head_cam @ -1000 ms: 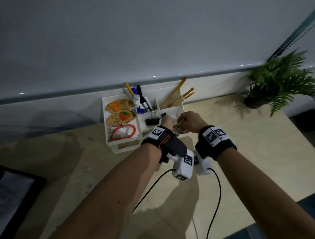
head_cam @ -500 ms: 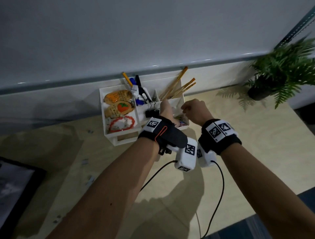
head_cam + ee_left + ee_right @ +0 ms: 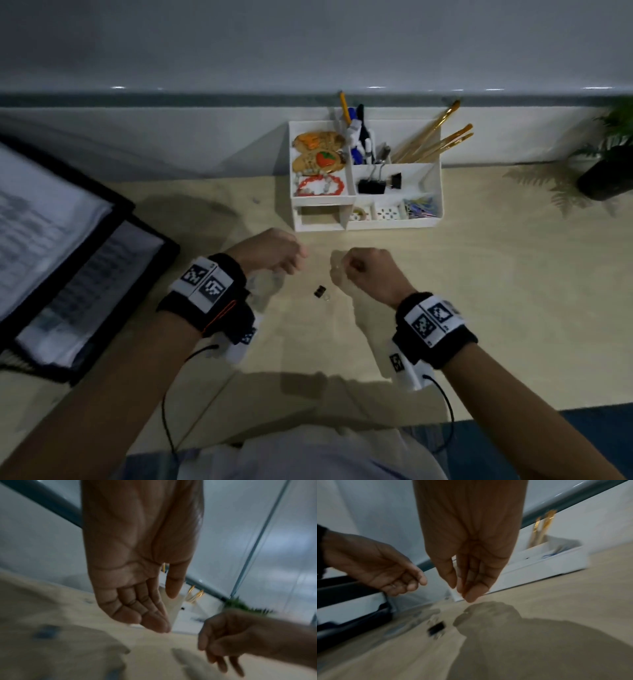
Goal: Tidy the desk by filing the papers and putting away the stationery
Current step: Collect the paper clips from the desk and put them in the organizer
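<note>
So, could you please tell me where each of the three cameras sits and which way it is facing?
Head: worn on the head, looks down at the desk, white organizer, small binder clip; both forearms, left hand, right hand show.
Left wrist: looks along the left palm toward the organizer; right hand enters.
Right wrist: looks along the right palm toward the desk; left hand enters.
Shared: head and right wrist both show the binder clip.

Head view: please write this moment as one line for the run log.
left hand: open, holds nothing | right hand: open, holds nothing | binder clip: on desk between hands | organizer: behind, apart
</note>
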Demonstrator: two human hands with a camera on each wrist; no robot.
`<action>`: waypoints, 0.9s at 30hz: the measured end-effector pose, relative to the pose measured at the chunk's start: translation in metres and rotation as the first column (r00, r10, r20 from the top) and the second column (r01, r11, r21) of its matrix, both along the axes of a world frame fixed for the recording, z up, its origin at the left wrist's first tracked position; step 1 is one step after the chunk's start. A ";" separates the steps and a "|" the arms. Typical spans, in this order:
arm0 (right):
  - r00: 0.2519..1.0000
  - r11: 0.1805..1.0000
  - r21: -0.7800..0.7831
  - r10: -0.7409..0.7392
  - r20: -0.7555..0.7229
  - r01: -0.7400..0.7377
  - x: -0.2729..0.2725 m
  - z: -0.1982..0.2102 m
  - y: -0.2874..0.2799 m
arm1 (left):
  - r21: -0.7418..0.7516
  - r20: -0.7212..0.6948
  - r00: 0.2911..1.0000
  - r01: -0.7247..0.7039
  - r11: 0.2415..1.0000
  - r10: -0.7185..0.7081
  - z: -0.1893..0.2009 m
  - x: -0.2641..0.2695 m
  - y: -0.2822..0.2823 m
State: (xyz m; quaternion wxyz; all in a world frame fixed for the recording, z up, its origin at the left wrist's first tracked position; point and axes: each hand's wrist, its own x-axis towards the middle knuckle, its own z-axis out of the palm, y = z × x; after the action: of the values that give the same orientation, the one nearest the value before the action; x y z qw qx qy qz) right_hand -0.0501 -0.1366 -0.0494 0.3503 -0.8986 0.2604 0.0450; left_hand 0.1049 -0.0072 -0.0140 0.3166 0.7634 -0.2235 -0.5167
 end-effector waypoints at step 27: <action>0.904 0.875 -0.237 0.388 -0.181 -0.423 0.084 -0.017 0.088 | 0.157 0.651 0.755 -0.034 0.987 -0.078 -0.074 0.001 0.063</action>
State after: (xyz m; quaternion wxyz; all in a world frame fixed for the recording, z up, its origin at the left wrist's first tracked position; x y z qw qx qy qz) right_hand 0.0342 -0.0488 -0.0661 0.1896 -0.9676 0.0915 0.1391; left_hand 0.1061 0.0557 -0.0880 0.1505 0.9159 -0.2870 -0.2369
